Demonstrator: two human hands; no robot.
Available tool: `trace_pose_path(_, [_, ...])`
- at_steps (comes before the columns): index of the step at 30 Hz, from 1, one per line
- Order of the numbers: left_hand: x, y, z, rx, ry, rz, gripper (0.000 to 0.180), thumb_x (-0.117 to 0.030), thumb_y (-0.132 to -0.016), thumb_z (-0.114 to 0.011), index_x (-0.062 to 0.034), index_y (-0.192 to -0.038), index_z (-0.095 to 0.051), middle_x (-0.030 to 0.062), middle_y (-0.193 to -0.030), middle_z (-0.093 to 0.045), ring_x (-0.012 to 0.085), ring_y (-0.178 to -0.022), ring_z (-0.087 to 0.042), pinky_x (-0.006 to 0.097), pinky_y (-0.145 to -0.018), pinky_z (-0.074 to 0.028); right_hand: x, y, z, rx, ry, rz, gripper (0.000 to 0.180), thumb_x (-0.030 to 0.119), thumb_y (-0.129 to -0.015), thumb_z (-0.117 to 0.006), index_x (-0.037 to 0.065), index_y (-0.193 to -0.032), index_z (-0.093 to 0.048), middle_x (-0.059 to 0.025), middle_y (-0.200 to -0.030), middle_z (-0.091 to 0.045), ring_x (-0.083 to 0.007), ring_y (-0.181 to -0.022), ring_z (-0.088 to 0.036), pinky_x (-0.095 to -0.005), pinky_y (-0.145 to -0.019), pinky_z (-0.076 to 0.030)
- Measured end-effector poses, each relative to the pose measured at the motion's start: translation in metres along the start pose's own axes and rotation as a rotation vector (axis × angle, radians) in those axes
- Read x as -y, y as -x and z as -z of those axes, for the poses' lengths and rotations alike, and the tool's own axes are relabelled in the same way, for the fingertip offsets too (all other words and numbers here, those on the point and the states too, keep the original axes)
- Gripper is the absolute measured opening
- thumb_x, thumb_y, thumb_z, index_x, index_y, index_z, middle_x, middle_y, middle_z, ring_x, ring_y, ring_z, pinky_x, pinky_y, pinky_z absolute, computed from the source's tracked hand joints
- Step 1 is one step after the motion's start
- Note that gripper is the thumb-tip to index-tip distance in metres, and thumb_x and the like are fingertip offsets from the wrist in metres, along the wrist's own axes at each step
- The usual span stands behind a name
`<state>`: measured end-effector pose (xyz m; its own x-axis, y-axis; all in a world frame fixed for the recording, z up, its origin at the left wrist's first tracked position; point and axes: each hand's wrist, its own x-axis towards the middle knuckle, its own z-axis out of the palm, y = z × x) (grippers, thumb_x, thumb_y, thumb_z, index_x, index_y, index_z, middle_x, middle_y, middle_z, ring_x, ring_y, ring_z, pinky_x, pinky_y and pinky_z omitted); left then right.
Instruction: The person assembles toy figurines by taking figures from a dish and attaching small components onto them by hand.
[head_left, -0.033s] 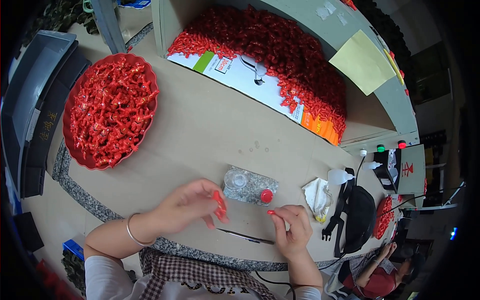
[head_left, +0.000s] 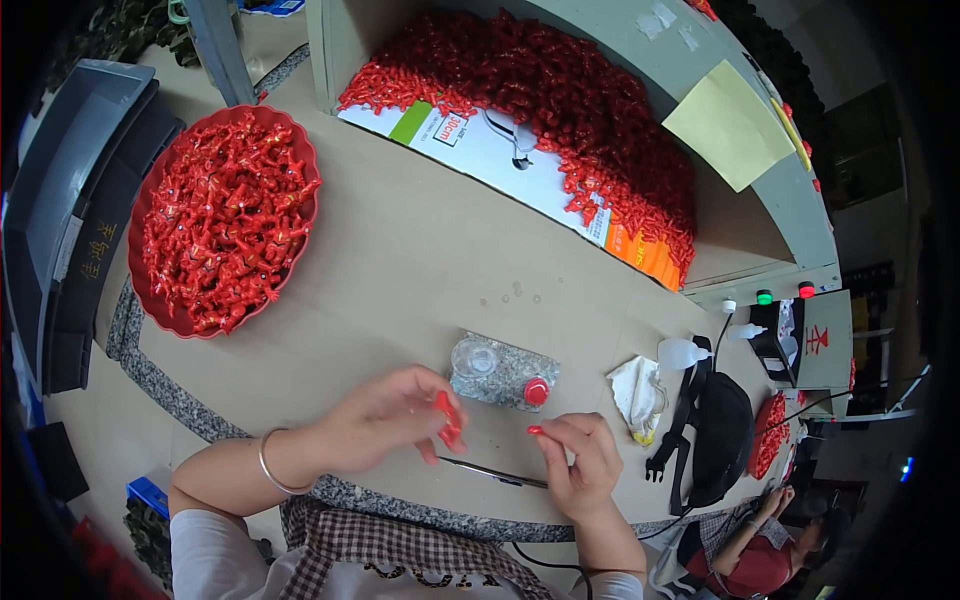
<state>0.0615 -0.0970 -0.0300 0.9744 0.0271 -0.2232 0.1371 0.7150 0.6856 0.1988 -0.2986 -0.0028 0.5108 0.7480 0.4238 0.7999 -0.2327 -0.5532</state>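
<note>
Red plastic pieces sit pinched over the table edge, one (head_left: 447, 420) in her left hand (head_left: 385, 420), a smaller one (head_left: 535, 430) at her right hand (head_left: 580, 462) fingertips; such light pinches could let either slip floorward.

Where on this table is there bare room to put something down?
Bare tabletop lies between the red bowl, the heap of red pieces and the hands. Crowded: around the right hand, near the clear tray, rag and black bag.
</note>
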Motion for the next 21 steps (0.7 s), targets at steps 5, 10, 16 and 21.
trace_pose_path(5, [0.019, -0.007, -0.012, 0.154, -0.095, 0.130, 0.020, -0.015, -0.093, -0.048, -0.0015, -0.108, -0.048, 0.0059, -0.097, -0.055, 0.0125, -0.086, -0.057, 0.027, -0.072, -0.050, 0.019, -0.006, -0.015, 0.115, -0.160, 0.126, 0.026, -0.004, -0.065, -0.072, 0.000, -0.090, -0.064, -0.0082, -0.081, -0.057, -0.0195, -0.065, -0.056, -0.0269, -0.053, -0.046])
trace_pose_path(10, [0.020, -0.008, -0.009, 0.177, -0.104, 0.163, 0.020, -0.018, -0.093, -0.047, -0.0006, -0.103, -0.051, 0.0029, -0.086, -0.055, 0.0079, -0.076, -0.053, 0.024, -0.065, -0.048, 0.027, -0.010, -0.021, 0.163, -0.187, 0.125, 0.021, -0.004, -0.069, -0.069, -0.001, -0.089, -0.061, -0.0106, -0.081, -0.058, -0.0190, -0.068, -0.057, -0.0264, -0.056, -0.046])
trace_pose_path(16, [0.015, -0.006, -0.009, 0.124, -0.117, 0.207, 0.020, -0.021, -0.093, -0.047, -0.0016, -0.098, -0.052, 0.0016, -0.082, -0.055, 0.0070, -0.069, -0.052, 0.023, -0.058, -0.045, 0.023, -0.003, -0.016, 0.189, -0.224, -0.037, 0.032, 0.003, -0.068, -0.073, 0.001, -0.098, -0.061, -0.0103, -0.088, -0.057, -0.0220, -0.070, -0.058, -0.0286, -0.058, -0.048])
trace_pose_path(21, [0.018, -0.006, -0.005, 0.177, -0.185, 0.275, 0.024, -0.026, -0.093, -0.046, -0.0024, -0.096, -0.052, 0.0007, -0.079, -0.054, 0.0065, -0.065, -0.050, 0.021, -0.055, -0.043, 0.026, -0.005, -0.020, 0.194, -0.272, -0.078, 0.028, 0.005, -0.069, -0.072, 0.002, -0.095, -0.063, -0.0086, -0.088, -0.058, -0.0218, -0.073, -0.057, -0.0300, -0.062, -0.047])
